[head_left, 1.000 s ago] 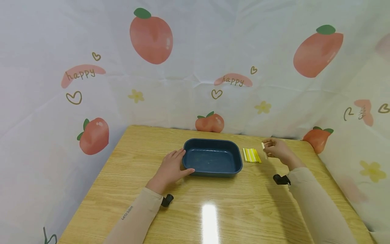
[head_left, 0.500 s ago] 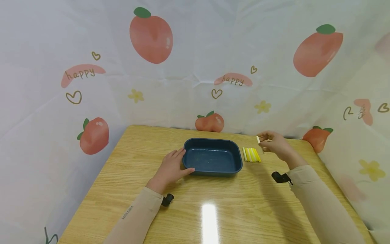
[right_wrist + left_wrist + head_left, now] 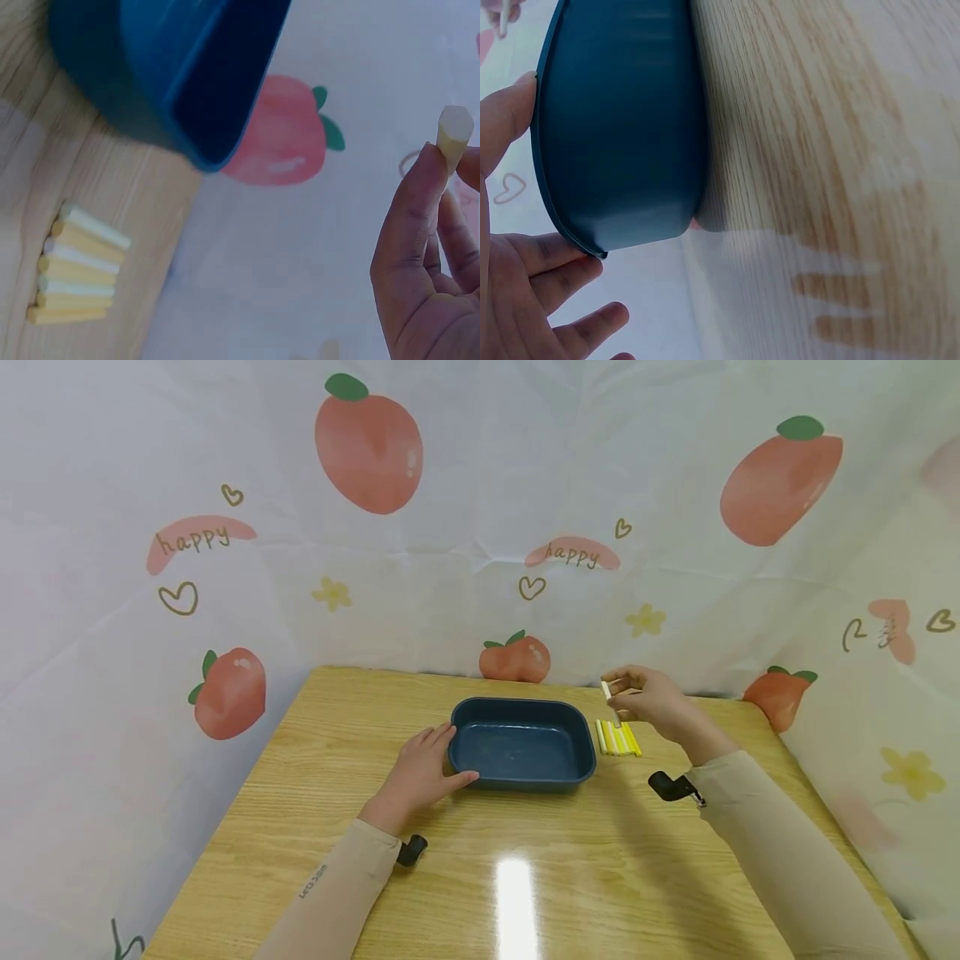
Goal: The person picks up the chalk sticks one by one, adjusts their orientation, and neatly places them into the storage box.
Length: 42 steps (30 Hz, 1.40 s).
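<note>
My right hand (image 3: 647, 697) pinches a pale chalk stick (image 3: 455, 133) between thumb and fingertips, held above the table and overlapping the chalk row in the head view. That row of several white and yellow chalk sticks (image 3: 618, 739) lies side by side just right of a dark blue rectangular basin (image 3: 522, 783). At the basin's left end rests my left hand (image 3: 422, 770), fingers and thumb spread over its near-left corner. In the left wrist view the thumb (image 3: 514, 112) touches the rim, and two fingertips meet it farther along.
The wooden table (image 3: 337, 727) carries the basin near its back edge. Behind and beside it hangs a white cloth (image 3: 435, 593) printed with peaches. Black wrist cameras (image 3: 671, 786) are strapped below both hands.
My right hand has moved left and slightly up with its chalk stick, from right of the row to above it. The left hand and basin have stayed in place.
</note>
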### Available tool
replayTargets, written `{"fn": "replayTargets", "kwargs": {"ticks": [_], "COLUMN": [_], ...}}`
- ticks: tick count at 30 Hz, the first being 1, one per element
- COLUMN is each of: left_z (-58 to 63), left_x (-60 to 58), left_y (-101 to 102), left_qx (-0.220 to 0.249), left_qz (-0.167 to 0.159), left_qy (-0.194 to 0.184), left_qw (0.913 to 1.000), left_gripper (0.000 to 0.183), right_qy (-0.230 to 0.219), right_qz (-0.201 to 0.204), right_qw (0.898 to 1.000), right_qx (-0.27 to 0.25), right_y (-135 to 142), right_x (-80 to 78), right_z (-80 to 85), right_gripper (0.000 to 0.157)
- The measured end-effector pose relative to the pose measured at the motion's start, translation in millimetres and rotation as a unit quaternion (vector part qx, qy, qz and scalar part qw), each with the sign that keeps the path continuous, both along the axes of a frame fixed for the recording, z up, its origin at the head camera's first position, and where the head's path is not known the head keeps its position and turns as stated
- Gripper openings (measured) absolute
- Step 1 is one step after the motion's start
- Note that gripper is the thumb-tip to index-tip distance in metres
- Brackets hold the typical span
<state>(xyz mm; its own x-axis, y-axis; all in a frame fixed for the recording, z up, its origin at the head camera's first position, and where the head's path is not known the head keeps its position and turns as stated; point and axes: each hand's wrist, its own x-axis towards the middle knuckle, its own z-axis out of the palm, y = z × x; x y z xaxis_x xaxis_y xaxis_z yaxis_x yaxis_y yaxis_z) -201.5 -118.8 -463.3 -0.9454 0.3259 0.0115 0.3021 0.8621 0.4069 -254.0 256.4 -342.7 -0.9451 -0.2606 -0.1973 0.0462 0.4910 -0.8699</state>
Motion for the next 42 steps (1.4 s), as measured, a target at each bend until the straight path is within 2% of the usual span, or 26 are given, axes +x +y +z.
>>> {"fn": "replayTargets", "kwargs": {"ticks": [8,21,26,34,42], "left_z": [1.0,0.6,1.4,1.0,1.5], "left_x": [0.3,1.0,2.0,1.6,2.1], "left_y": [-1.0,2.2,2.0,1.3,1.4], "left_qx": [0.000,0.003,0.006,-0.001,0.005], "left_qz": [0.000,-0.003,0.000,0.002,0.008], "left_qy": [-0.003,-0.006,-0.006,-0.004,-0.006], "left_qw": [1.0000,1.0000,1.0000,1.0000,0.9999], "left_gripper": [0.095,0.095,0.095,0.095,0.095], "right_qy": [-0.051,-0.090,-0.107,-0.121,-0.125], "right_qz": [0.012,0.016,0.007,0.007,0.004], "right_qw": [0.996,0.991,0.987,0.982,0.976], "right_qx": [-0.074,-0.102,-0.117,-0.148,-0.180], "right_y": [-29.8,-70.3,-89.9,-118.9,-134.3], "right_x": [-0.7,-13.1,-14.5,-16.5,-14.1], "right_z": [14.9,22.7,19.4,0.4,-15.6], "right_gripper": [0.048,0.046,0.045,0.042,0.039]}}
